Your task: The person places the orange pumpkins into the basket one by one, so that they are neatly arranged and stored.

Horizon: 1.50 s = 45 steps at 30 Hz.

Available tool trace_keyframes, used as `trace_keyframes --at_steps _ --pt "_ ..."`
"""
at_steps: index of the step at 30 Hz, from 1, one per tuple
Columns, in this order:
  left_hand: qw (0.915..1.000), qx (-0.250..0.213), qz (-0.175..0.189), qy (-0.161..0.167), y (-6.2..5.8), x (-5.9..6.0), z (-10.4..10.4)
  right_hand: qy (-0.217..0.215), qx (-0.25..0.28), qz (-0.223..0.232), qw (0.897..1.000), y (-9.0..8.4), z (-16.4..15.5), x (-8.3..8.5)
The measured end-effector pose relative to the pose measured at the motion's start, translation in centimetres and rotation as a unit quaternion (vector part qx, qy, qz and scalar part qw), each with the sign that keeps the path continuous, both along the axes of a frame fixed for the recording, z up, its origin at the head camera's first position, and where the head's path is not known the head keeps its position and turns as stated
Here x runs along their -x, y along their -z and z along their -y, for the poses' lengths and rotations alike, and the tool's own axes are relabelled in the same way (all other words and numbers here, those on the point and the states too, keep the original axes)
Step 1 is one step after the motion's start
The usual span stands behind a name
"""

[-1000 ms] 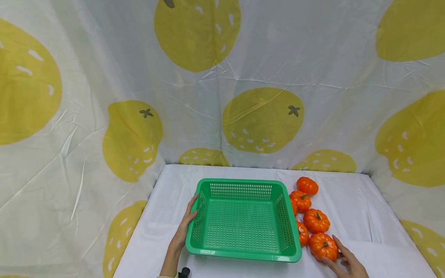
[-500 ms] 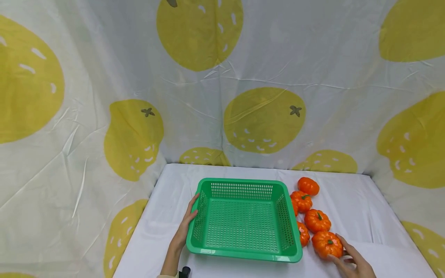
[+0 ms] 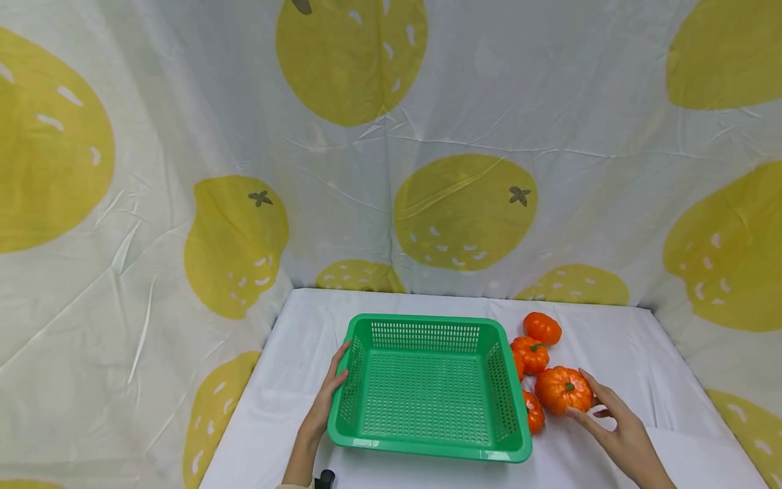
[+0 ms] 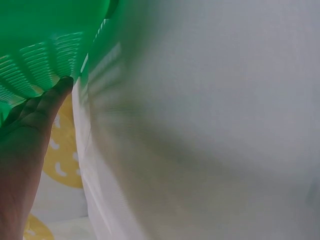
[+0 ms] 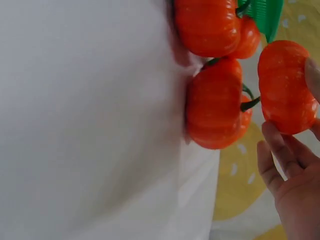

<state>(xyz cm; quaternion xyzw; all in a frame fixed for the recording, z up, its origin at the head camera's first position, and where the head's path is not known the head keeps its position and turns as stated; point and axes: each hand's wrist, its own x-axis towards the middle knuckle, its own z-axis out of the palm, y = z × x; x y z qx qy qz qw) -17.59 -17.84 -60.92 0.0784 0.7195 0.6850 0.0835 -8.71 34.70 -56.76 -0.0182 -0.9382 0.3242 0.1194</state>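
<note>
A person's left hand [image 3: 326, 401] rests with straight fingers against the left wall of a green basket [image 3: 427, 445] on the table [image 3: 617, 353]. At right, the right hand [image 3: 611, 421] has lifted a pumpkin [image 3: 563, 390] it only touched a second ago, fingers curled round it, beside the basket's right rim above three other pumpkins [image 3: 533, 353].

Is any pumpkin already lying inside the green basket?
No: the green basket holds nothing in the head view, and the pumpkins sit outside it, one gripped by the right hand.
</note>
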Motion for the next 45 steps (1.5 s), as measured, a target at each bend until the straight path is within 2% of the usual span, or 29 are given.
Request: trace_keyframes --at_steps 5,11,14,19,26,32,40,45 --pt "1.0000 0.001 -0.006 -0.002 0.1 0.1 -0.1 -0.042 0.014 -0.050 0.998 -2.0 1.0 2.8" --pt "0.9999 0.004 -0.011 -0.006 0.2 0.2 -0.2 -0.093 0.039 -0.068 0.993 -3.5 2.8 5.6" --pt "0.9999 0.005 -0.013 -0.006 0.2 0.2 -0.2 -0.105 0.045 -0.059 0.992 -4.0 4.2 6.8" --pt "0.9999 0.005 -0.010 -0.004 0.2 0.2 -0.2 -0.116 0.051 -0.018 0.992 -4.7 6.7 8.3" --pt "1.0000 0.004 -0.007 -0.002 0.2 0.1 -0.2 -0.147 0.073 0.028 0.986 -4.9 9.9 10.1" --pt "1.0000 0.004 -0.005 -0.007 0.1 0.1 -0.1 -0.212 0.075 0.036 0.974 -4.9 11.4 11.5" --pt "0.9999 0.005 -0.003 -0.012 0.1 0.2 0.0 -0.228 0.061 0.050 0.970 -5.9 12.4 12.5" --pt "0.9999 0.004 -0.004 -0.011 0.2 0.2 0.0 -0.253 0.067 0.058 0.963 -6.0 13.8 13.3"
